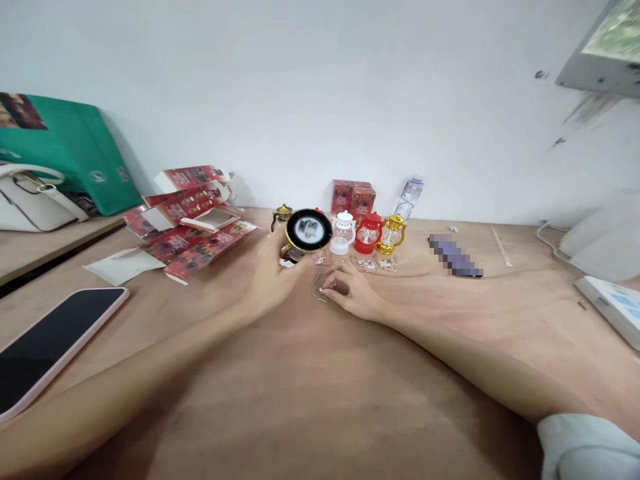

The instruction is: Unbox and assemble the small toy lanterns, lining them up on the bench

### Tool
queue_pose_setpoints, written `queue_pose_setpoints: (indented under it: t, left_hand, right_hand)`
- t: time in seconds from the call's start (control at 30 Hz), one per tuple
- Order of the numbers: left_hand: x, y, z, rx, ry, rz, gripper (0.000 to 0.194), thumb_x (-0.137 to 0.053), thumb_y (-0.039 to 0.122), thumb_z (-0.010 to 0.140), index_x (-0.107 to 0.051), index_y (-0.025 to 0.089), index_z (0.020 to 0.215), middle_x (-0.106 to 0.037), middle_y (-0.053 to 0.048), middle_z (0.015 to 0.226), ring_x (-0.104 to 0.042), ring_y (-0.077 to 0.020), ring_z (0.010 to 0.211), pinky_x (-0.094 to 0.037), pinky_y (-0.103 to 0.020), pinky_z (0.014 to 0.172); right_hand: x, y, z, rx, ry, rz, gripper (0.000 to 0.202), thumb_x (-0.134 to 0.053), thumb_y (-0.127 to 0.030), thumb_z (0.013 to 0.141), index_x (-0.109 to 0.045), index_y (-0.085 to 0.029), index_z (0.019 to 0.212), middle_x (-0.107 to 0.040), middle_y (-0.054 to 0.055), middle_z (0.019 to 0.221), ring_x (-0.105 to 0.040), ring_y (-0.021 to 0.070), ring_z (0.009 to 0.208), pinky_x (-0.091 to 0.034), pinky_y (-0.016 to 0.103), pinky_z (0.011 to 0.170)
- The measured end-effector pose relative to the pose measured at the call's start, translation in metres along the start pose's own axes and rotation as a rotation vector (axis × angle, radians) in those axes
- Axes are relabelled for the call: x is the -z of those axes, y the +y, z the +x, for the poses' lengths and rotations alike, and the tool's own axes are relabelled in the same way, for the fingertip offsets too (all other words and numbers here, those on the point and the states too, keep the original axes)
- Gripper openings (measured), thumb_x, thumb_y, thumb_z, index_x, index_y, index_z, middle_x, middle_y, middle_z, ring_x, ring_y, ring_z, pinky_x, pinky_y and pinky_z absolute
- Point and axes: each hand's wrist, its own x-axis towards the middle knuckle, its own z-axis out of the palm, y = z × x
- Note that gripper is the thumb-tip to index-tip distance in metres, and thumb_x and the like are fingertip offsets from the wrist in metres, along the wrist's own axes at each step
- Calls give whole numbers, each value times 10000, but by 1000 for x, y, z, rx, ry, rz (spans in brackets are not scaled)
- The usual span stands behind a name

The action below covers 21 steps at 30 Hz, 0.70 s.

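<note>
My left hand [274, 272] is wrapped round a small lantern [309, 230], dark with gold trim, tipped so its round black base with a pale centre faces me. Just to the right, my right hand [353, 288] pinches a thin metal wire piece [320, 292] between thumb and fingers, low over the table. Behind the hands stand a white lantern [343, 233], a red lantern [369, 233] and a gold lantern [391, 235]. A bronze-coloured lantern [283, 213] shows partly behind the held one. More small wire pieces [376, 264] lie before the row.
Flattened red boxes [200, 233] pile up at left, near a black-screened phone [55, 340]. Upright red boxes [353, 195] and a clear bottle [410, 197] stand by the wall. A blurred-out dark object [455, 256] lies at right, with a white box [613, 307] beyond it.
</note>
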Motion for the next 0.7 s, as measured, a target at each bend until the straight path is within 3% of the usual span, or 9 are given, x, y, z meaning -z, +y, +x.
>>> queue_pose_setpoints:
  t: [0.17, 0.27, 0.37, 0.47, 0.53, 0.6, 0.7]
  left_hand:
    - [13, -5, 15, 107, 17, 10, 378, -616, 412, 791, -363, 209, 985, -562, -42, 977, -581, -169, 875, -477, -303, 735]
    - [21, -3, 20, 129, -82, 46, 403, -627, 400, 764, -316, 218, 942, -554, -6, 853, -565, -149, 731, -450, -277, 627]
    - [29, 12, 29, 45, -252, 215, 354, -632, 379, 747, -387, 219, 947, -568, 9, 790, -548, -151, 665, -408, -261, 579]
    - [31, 31, 45, -129, -367, 521, 371, -702, 414, 675, -530, 229, 947, -598, -13, 867, -570, -178, 695, -393, -274, 603]
    - [26, 39, 59, -227, -456, 707, 411, -756, 459, 607, -604, 243, 922, -599, -23, 879, -580, -196, 690, -394, -289, 628]
    - [13, 43, 73, -288, -567, 842, 424, -809, 448, 537, -644, 245, 870, -593, -22, 804, -596, -228, 720, -404, -319, 690]
    - [-14, 44, 84, -375, -687, 1005, 372, -838, 355, 526, -665, 225, 829, -633, -59, 865, -606, -291, 866, -386, -383, 803]
  right_hand:
    - [-5, -3, 0, -85, -140, -36, 474, -547, -357, 873, -490, -118, 1279, -468, 194, 1377, -450, 273, 1287, -359, 452, 1068]
    - [-5, -5, -6, -26, -268, -90, 516, -489, -379, 905, -440, -117, 1346, -414, 190, 1440, -365, 279, 1362, -304, 464, 1115]
    - [-2, -7, -14, 65, -316, -110, 472, -449, -365, 926, -456, -145, 1343, -415, 166, 1448, -333, 262, 1383, -289, 459, 1130]
    - [5, -9, -20, 100, -335, -73, 482, -451, -377, 926, -425, -187, 1368, -396, 139, 1467, -344, 240, 1380, -318, 434, 1121]
    - [9, -11, -23, 115, -303, -40, 483, -456, -368, 924, -405, -203, 1375, -362, 127, 1488, -346, 225, 1378, -340, 410, 1109]
    - [13, -12, -26, 102, -187, -16, 421, -453, -321, 926, -437, -210, 1332, -440, 123, 1425, -420, 213, 1323, -382, 396, 1072]
    - [17, -9, -32, 33, 20, -42, 230, -466, -228, 902, -563, -215, 1110, -626, 100, 1092, -581, 217, 1064, -473, 390, 927]
